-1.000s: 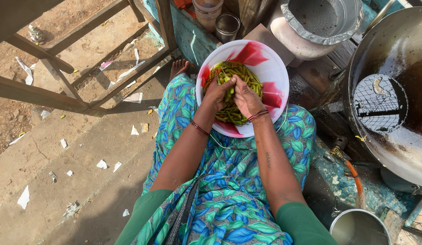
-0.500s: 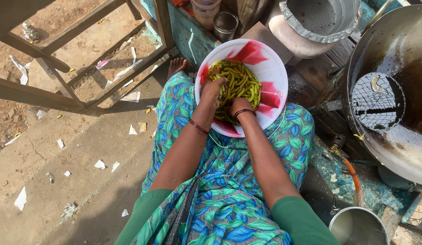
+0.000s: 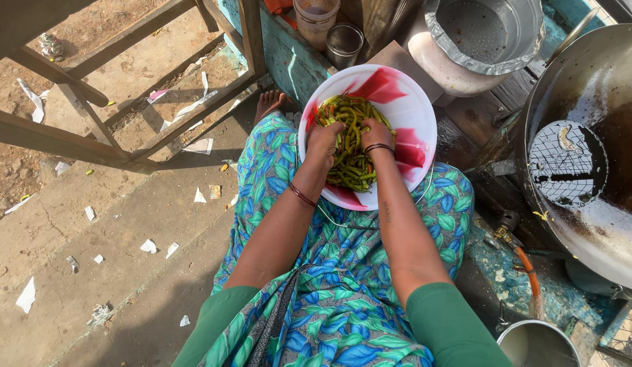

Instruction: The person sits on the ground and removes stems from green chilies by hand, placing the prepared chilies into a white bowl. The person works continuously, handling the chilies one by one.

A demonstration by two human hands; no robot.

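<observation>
Resting in round plastic bowl [image 3: 404,102]: both hands' [image 3: 326,139] [image 3: 377,132] grip clamped on slim green beans [image 3: 350,160].

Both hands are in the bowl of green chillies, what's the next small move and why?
Probably close the left hand and right hand on a few green chillies and lift them: both rest palm-down on the heap in the white and red bowl, gripping nothing clearly.

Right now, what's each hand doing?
Left hand: buried in the green chillies; grip cannot be told.
Right hand: in the chillies too; cannot be told.
</observation>
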